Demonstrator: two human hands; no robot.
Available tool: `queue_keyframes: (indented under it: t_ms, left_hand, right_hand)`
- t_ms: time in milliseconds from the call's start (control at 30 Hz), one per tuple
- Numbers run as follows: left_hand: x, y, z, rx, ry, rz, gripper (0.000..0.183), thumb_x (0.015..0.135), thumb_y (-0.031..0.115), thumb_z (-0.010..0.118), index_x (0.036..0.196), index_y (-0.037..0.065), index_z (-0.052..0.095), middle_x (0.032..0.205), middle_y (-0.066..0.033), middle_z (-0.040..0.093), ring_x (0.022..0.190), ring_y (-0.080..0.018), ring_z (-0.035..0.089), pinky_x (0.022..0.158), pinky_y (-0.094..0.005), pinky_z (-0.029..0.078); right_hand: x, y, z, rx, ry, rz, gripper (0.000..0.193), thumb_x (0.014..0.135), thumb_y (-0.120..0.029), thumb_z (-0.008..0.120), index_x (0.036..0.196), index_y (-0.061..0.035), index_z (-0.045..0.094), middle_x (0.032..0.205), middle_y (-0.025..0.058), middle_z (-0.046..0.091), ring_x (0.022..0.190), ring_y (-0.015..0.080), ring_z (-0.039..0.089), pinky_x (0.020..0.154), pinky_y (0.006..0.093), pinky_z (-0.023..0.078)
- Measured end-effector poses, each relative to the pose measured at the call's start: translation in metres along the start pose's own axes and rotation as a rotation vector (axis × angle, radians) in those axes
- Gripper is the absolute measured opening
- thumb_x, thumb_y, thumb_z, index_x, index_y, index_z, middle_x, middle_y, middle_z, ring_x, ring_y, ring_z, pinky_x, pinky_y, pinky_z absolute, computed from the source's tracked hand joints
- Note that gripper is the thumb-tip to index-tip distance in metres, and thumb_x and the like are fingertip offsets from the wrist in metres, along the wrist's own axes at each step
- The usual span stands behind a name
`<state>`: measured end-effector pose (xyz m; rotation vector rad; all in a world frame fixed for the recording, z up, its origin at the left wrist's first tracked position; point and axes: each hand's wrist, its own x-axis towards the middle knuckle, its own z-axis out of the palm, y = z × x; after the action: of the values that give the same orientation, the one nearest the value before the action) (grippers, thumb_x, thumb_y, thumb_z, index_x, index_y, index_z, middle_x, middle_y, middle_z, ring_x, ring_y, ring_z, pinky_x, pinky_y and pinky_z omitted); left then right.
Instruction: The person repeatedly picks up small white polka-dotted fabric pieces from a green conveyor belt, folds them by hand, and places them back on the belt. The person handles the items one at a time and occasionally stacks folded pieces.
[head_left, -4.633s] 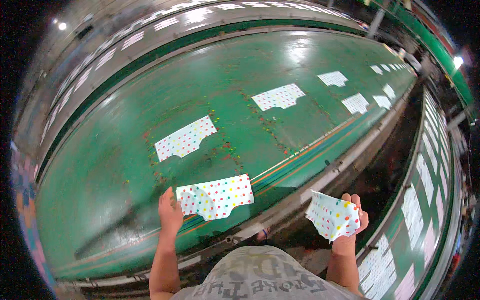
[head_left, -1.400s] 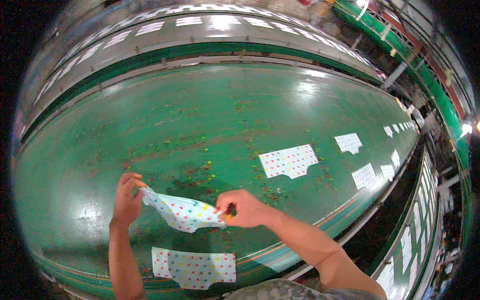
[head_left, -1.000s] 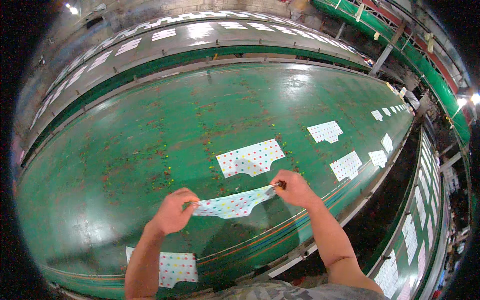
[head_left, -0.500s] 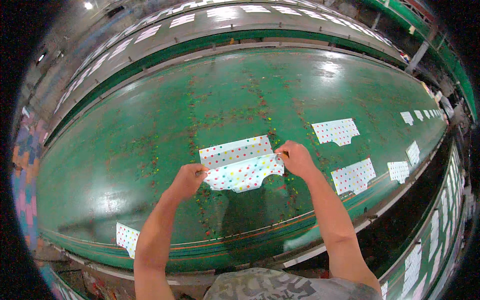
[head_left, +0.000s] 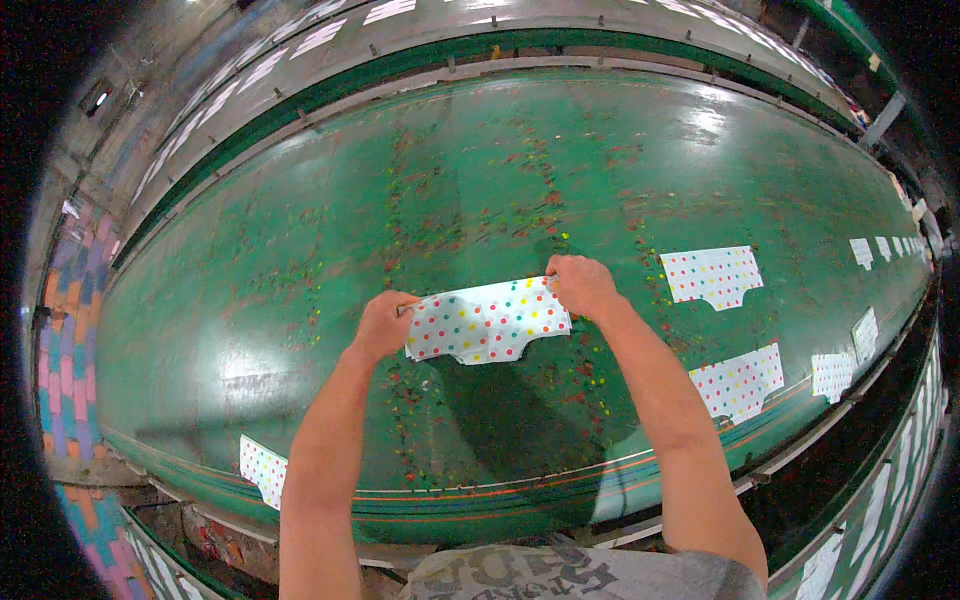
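**Dotted panel held by both far corners; slipping out of line is the chief risk**

The left hand [head_left: 385, 325] is pinching the far left corner of a white polka-dot fabric panel [head_left: 490, 322]; the right hand [head_left: 585, 287] is gripping the far right corner. The panel is spanning the middle of the green table [head_left: 520, 130]. Its left edge is showing doubled, suggesting a second layer beneath. Uneven pulling could be shifting these layers or creasing the cloth; releasing one corner early could be causing a fold. Coloured specks [head_left: 565, 237] are dotting the tabletop; wetness cannot be told, but wet ones could be staining the fabric.
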<state>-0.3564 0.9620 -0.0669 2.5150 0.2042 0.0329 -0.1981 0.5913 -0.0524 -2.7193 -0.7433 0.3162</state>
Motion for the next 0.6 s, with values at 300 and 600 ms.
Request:
queue_keyframes:
  t_ms: [300,600]
  left_hand:
    - [0.005,-0.005,0.003,-0.058,0.02,-0.081,0.035,0.087,0.014,0.081,0.12,0.005,0.08,0.115,-0.0164,0.08,0.098,-0.0299,0.076,0.09,-0.041,0.061]
    - [-0.001,0.006,0.017,0.088,0.088,0.085,0.027,0.09,0.011,0.072,0.115,0.014,0.083,0.12,-0.0126,0.076,0.114,-0.0355,0.071,0.099,-0.0463,0.057]
  right_hand:
    - [0.01,0.001,-0.014,-0.062,-0.065,-0.104,0.021,0.092,-0.025,0.073,0.099,-0.0069,0.08,0.104,0.0201,0.08,0.101,0.0391,0.078,0.086,0.0539,0.063]
    - [-0.105,-0.116,-0.019,0.583,-0.212,-0.693,0.015,0.086,-0.021,0.074,0.087,-0.0068,0.07,0.091,0.0176,0.072,0.083,0.0403,0.072,0.074,0.0518,0.058]
